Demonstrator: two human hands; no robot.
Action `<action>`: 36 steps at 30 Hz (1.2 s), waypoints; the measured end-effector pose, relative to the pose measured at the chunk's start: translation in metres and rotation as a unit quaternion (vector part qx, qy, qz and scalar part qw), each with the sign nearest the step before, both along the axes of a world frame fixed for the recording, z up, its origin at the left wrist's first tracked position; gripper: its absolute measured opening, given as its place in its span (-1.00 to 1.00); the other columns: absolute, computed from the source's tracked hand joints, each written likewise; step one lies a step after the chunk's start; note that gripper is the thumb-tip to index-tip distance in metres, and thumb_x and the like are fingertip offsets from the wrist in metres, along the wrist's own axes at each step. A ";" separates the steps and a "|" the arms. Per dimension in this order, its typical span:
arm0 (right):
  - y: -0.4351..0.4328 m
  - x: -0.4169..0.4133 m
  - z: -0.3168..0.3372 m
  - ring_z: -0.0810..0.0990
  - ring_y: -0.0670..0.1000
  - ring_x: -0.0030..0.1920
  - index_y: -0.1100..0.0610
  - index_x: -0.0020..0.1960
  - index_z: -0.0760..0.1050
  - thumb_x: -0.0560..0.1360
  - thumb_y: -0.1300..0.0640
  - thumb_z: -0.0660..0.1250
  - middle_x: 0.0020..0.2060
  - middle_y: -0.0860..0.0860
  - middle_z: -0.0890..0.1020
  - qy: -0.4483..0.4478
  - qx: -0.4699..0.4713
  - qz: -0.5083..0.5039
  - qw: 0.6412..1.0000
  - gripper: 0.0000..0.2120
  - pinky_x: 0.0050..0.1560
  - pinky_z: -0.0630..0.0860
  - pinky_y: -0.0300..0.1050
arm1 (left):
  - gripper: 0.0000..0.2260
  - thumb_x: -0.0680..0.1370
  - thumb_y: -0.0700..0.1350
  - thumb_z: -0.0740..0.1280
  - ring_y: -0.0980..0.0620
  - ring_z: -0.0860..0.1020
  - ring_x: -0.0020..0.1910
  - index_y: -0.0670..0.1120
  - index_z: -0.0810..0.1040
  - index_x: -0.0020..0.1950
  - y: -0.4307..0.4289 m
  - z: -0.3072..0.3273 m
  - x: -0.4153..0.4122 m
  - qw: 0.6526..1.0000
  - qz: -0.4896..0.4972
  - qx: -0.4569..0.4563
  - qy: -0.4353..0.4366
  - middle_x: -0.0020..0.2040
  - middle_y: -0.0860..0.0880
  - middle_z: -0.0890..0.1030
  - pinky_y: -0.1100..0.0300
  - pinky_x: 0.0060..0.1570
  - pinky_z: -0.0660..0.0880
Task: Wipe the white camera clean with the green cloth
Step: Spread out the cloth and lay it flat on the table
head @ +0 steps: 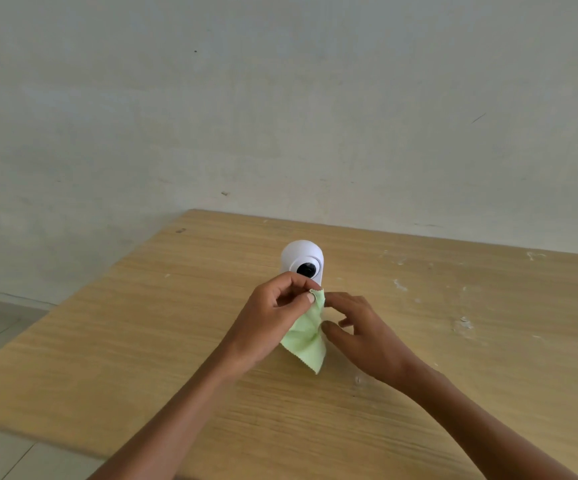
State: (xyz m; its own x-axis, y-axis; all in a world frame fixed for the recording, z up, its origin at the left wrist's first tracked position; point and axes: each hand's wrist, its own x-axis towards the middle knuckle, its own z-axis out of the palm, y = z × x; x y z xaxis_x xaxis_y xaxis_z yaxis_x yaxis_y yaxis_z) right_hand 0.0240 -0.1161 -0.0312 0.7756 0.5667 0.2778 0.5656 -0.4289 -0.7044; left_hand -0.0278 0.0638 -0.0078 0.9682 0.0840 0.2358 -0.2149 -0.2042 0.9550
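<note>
Both hands front the camera (302, 259); left grip (273, 315) pinches cloth (306, 336); right grip (357, 327) loose.

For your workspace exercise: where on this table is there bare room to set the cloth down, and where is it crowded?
Free: the wide stretch of table left of the left hand, the far strip behind the white camera, and the scuffed area right of the right hand. Crowded: the centre, where both hands and the green cloth sit just in front of the camera.
</note>
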 end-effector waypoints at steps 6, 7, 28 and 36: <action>-0.020 0.003 0.018 0.68 0.01 0.10 0.18 -0.08 0.48 0.55 0.24 0.39 0.07 0.00 0.72 0.145 0.145 0.011 0.979 -0.91 0.14 0.58 -0.03 | -0.82 0.63 -0.11 0.31 0.03 0.43 -0.20 0.13 0.67 0.00 0.002 0.004 0.007 1.000 -0.007 0.029 -0.002 -0.20 -0.06 0.56 0.10 -0.14 0.36; -0.024 0.005 0.022 0.69 0.04 0.05 0.22 -0.08 0.47 0.55 0.29 0.38 0.04 0.07 0.73 0.166 0.159 0.013 0.973 -0.91 0.13 0.57 0.03 | -0.83 0.63 -0.10 0.31 0.03 0.43 -0.20 0.13 0.67 0.01 0.001 0.005 0.008 0.999 -0.013 0.045 -0.009 -0.19 -0.08 0.58 0.10 -0.14 0.36; -0.133 0.052 0.099 0.68 -0.06 -0.23 0.12 -0.04 0.63 0.53 0.01 0.42 -0.20 0.01 0.73 0.144 0.016 -0.061 0.988 -0.83 -0.24 0.53 -0.23 | -0.46 0.40 0.02 0.59 0.05 0.66 0.08 0.17 0.50 0.33 -0.074 0.052 0.086 0.964 -0.179 0.189 0.054 0.08 0.08 0.63 0.02 0.11 0.60; -0.166 0.058 0.099 0.65 0.03 -0.17 0.20 0.00 0.65 0.56 -0.05 0.37 -0.17 0.11 0.69 0.205 -0.012 -0.083 0.975 -0.70 -0.09 0.54 -0.05 | -0.79 0.67 -0.06 0.25 0.07 0.63 -0.11 -0.14 0.64 0.09 -0.086 0.044 0.097 0.972 -0.182 0.122 0.084 -0.01 -0.11 0.70 0.16 -0.06 0.62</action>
State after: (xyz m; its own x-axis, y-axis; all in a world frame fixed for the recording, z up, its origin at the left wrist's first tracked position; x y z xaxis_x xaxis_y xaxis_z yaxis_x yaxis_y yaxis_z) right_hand 0.0823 -0.2817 0.0682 0.9002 0.4270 -0.0857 0.1609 -0.5090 -0.8456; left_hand 0.0688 -0.0219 0.0365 0.9500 -0.3097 0.0407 -0.1597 -0.3697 0.9153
